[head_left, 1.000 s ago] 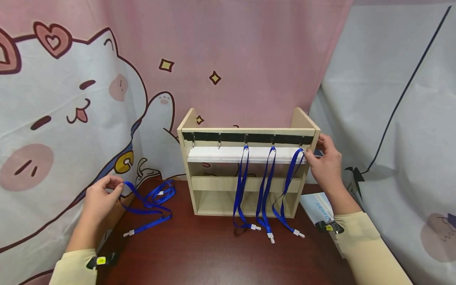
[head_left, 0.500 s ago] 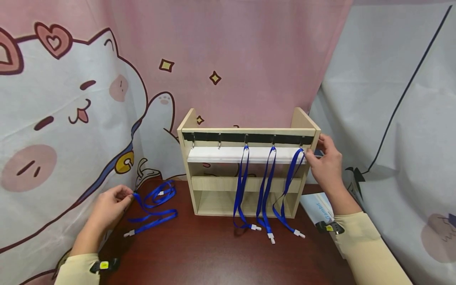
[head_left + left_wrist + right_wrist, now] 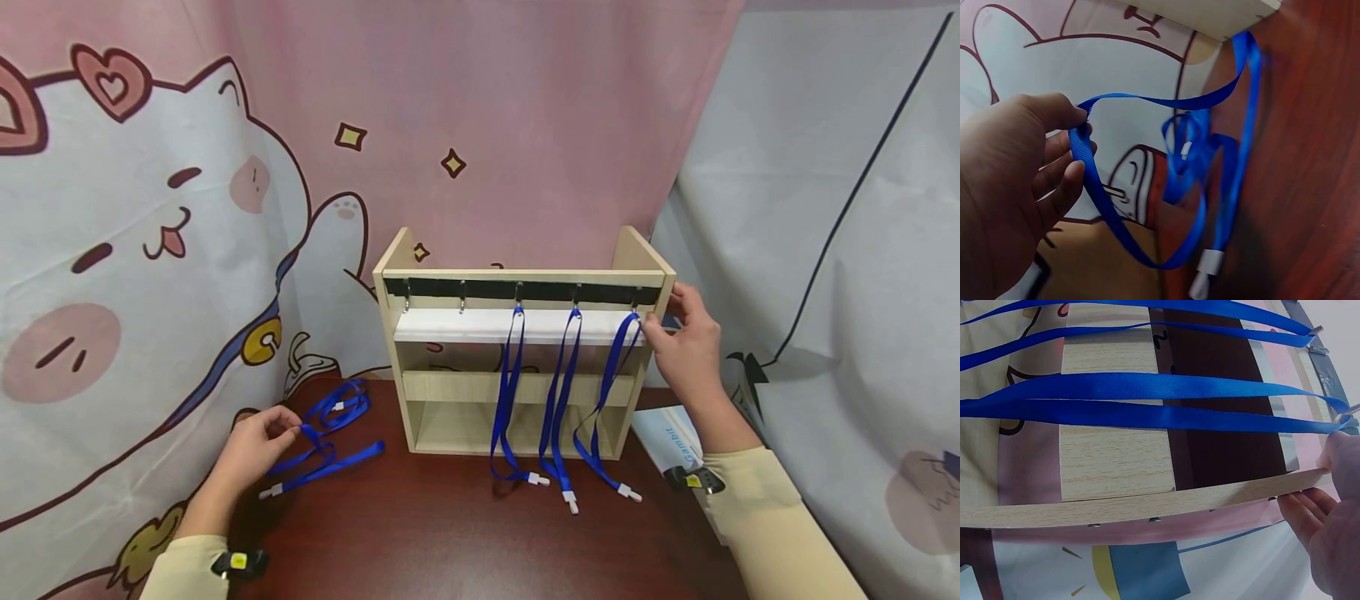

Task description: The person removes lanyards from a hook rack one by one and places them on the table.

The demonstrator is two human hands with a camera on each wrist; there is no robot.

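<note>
Left grip [image 3: 1016,169] tight on blue lanyard [image 3: 1120,235] at the fingertips, white clip [image 3: 1210,262] apart

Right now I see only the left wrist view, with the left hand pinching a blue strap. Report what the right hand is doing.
Observer: The right hand grips the wooden shelf by its right side panel.
Operator: I can't see that. Tell me what hangs across its front.
Observer: Three blue lanyards hang there, each from its own hook.
Operator: Check for free places and say where they are.
Observer: Two bare hooks sit at the left end of the row in the head view.
</note>
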